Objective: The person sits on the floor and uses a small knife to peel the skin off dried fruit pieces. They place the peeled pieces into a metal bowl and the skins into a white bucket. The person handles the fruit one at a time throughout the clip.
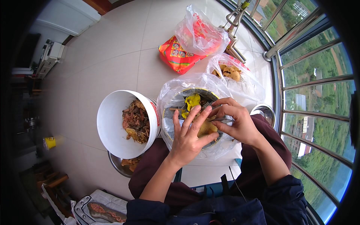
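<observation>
A yellowish-tan piece (207, 128), looking like a mushroom cap, is held by my left hand (187, 137); the thumb lies along its near edge and the other fingers are spread over it. My right hand (237, 121) pinches a thin grey blade-like piece (223, 120) against the cap's right side. Fingers partly hide where the two meet. Both hands are over a round bin lined with a clear plastic bag (166, 92). Inside the bin lie a crumpled yellow scrap (192, 100), a thin stick (176, 109) and dark debris.
At left, a white bucket (112, 121) holds brown and reddish mushroom-like pieces (136, 121), beside a metal bowl (116, 164) with more. Ahead are a red printed bag (180, 60) and a clear bag of tan pieces (231, 73). A metal basket (264, 111) stands near the railing (315, 81).
</observation>
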### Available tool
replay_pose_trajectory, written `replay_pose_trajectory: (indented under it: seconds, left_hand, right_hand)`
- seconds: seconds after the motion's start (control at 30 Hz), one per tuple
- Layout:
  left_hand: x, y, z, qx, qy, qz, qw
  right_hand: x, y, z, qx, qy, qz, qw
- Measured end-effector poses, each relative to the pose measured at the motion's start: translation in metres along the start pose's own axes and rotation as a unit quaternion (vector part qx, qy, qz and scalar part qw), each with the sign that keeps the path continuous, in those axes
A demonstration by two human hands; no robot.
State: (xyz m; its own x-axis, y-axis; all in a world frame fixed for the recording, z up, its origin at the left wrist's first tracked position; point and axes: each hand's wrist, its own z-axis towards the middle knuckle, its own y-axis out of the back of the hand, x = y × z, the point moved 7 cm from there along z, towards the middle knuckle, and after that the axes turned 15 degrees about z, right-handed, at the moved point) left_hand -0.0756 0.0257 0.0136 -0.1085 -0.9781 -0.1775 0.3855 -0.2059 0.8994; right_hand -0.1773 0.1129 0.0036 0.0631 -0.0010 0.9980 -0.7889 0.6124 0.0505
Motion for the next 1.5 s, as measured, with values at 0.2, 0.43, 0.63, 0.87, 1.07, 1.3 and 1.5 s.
replay_pose_trajectory:
  seconds: [0.2,0.43,0.63,0.87,1.07,1.3,1.5]
  left_hand:
    - [0.0,0.0,0.0,-0.003,-0.006,-0.004,1.0]
    - [0.003,0.002,0.0,-0.001,0.005,-0.018,1.0]
    - [0.004,0.002,0.0,0.01,0.009,-0.01,1.0]
    - [0.005,0.003,0.001,0.0,0.012,-0.037,0.999]
    - [0.023,0.011,0.006,0.017,0.106,-0.071,0.992]
    - [0.129,0.089,-0.05,-0.162,0.391,-0.207,0.882]
    - [0.217,0.135,-0.281,-0.364,0.641,-0.271,0.62]
  right_hand:
    - [-0.001,-0.002,0.0,0.006,0.008,-0.055,0.998]
    - [-0.004,0.003,0.002,-0.02,-0.001,-0.016,1.0]
    - [-0.01,0.018,0.0,-0.103,-0.063,0.101,0.988]
    - [-0.012,0.015,-0.001,-0.088,-0.085,0.085,0.989]
    - [-0.026,0.024,-0.006,-0.148,-0.123,0.052,0.98]
    - [-0.009,-0.02,-0.003,-0.038,-0.125,-0.045,0.99]
    - [-0.001,-0.037,0.009,-0.021,-0.114,-0.123,0.986]
